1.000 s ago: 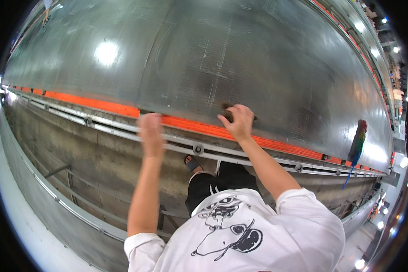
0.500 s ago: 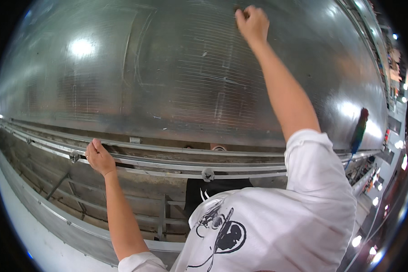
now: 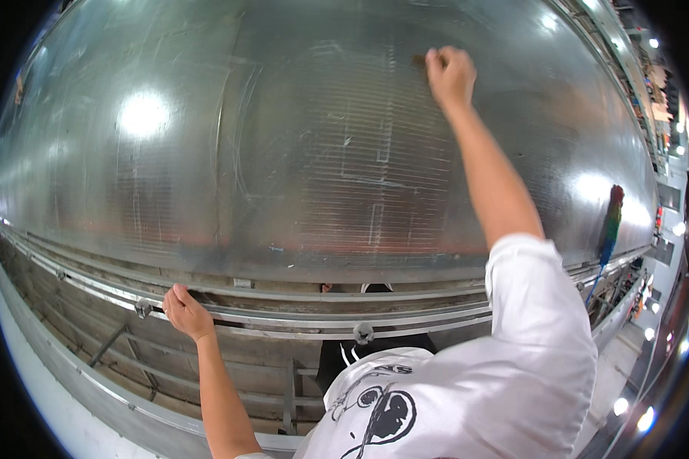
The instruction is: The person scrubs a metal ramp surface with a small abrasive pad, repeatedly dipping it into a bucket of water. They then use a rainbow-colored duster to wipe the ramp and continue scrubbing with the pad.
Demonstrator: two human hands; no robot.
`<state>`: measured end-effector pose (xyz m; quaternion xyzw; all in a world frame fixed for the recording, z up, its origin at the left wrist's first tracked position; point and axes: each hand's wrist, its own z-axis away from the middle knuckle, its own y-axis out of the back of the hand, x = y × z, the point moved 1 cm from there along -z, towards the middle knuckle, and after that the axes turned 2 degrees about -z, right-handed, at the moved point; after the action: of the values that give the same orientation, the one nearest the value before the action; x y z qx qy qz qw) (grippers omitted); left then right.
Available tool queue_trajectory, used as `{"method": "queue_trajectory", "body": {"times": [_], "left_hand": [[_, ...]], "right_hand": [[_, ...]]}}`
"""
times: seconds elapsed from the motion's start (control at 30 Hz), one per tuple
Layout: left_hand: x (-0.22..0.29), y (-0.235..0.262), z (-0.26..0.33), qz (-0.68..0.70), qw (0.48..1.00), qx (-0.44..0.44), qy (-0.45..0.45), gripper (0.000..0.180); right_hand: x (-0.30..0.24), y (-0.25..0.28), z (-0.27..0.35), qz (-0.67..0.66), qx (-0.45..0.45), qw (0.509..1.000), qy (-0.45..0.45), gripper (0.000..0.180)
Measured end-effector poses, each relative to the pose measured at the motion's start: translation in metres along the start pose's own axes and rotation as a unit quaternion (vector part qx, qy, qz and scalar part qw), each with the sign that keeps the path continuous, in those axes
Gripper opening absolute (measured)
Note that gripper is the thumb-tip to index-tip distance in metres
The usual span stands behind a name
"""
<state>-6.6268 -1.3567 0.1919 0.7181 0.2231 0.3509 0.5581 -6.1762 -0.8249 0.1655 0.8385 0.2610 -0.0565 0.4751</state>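
A small brown pad (image 3: pixel 419 60) sits high on the shiny metal panel (image 3: pixel 283 153), pinched in the closed right hand (image 3: pixel 450 75) and pressed against it. Low down, the left hand (image 3: pixel 184 312) curls around a metal rail (image 3: pixel 298 325) under the panel's edge. A bolt (image 3: pixel 364 333) sits on the rail nearby.

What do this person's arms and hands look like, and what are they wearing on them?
Both hands are bare, without gloves: the left hand and the right hand. The forearms are bare too. A short white sleeve covers the right upper arm, part of a white T-shirt with a black graphic print.
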Motion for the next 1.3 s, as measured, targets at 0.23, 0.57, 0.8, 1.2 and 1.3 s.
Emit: {"method": "queue_trajectory", "body": {"times": [0.23,0.57,0.8,1.2,1.3], "left_hand": [[0.006,0.0,-0.003,0.021,0.999,0.026,-0.016,0.043],[0.007,0.007,0.003,0.003,0.998,0.038,-0.046,0.041],[0.007,0.002,-0.001,0.039,0.996,0.049,-0.064,0.033],[0.0,0.001,-0.001,-0.018,0.999,0.038,-0.028,0.04],[0.003,0.001,0.001,-0.015,0.999,0.033,-0.023,0.041]], "right_hand": [[-0.079,0.014,0.071,-0.075,-0.033,0.996,-0.031,0.029],[-0.222,0.036,0.138,-0.114,-0.202,0.964,0.126,0.025],[-0.149,-0.119,-0.067,0.065,0.059,0.995,-0.057,0.032],[-0.262,0.104,0.259,-0.205,-0.202,0.946,0.148,0.015],[-0.172,0.099,0.193,-0.041,-0.176,0.983,0.043,0.03]]}}
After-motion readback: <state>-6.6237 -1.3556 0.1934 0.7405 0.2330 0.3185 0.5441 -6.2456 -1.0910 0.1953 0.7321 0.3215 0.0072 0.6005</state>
